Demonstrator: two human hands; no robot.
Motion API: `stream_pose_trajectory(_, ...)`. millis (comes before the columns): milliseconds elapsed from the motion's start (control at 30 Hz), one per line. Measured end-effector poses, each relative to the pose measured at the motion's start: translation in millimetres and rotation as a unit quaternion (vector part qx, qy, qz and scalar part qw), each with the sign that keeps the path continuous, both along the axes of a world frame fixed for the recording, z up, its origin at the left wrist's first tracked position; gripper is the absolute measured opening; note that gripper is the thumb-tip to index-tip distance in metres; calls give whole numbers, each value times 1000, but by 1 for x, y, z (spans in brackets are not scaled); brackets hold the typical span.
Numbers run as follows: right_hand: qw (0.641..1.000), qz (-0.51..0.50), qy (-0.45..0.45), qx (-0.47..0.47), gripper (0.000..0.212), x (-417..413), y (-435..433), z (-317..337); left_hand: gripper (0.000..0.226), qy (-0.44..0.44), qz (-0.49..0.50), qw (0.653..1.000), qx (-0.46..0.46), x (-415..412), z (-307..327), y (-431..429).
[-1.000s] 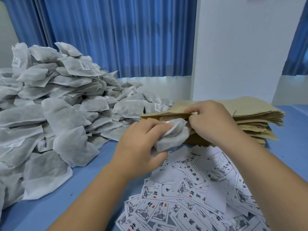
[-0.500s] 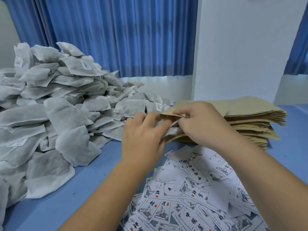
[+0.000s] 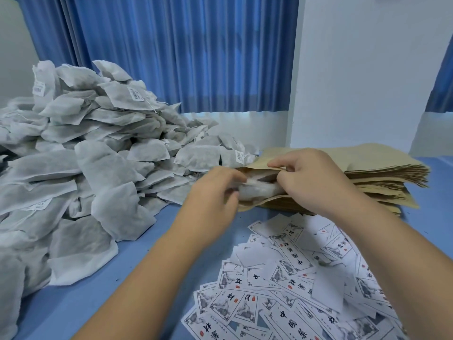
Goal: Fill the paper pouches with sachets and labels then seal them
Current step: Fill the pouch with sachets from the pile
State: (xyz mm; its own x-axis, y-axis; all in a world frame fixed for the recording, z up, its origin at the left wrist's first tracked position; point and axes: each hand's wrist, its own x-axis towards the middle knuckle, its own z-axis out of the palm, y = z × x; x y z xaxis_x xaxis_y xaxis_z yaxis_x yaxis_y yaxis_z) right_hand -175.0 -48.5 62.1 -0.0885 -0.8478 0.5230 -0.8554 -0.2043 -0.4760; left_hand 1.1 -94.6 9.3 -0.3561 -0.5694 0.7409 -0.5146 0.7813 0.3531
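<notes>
Left hand [image 3: 212, 192] is pinching a sachet [image 3: 259, 190] inside a paper pouch [image 3: 259, 162] (topmost of the stack [image 3: 392, 182]). Right hand [image 3: 316, 182] is pinching its upper lip.

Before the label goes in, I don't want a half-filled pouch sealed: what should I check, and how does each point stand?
1. Top pouch mouth held open by right hand: ok.
2. Left hand grips the sachet: ok.
3. Sachet fully inside: not ok, part shows at the mouth.
4. Label already in this pouch: cannot tell.
5. Loose labels lying near the hands: ok.
</notes>
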Motion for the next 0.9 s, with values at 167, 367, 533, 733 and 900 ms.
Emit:
stream_pose_trajectory(167,998,42,42,21,23,7,2,1,13,-32,78,990,-113,1,5,0)
stream_pose_trajectory(367,994,92,42,35,27,7,7,3,75,-61,119,991,3,10,15,1)
stream_pose_trajectory(533,988,130,53,59,36,17,9,3,62,-153,123,980,35,3,3,-3)
stream_pose_trajectory(733,978,201,-37,43,40,19,15,6,21,-112,155,981,-36,-13,-2,-7)
stream_pose_trajectory(900,964,255,-66,37,43,22,16,6,23,-99,313,938,-115,-20,5,-15)
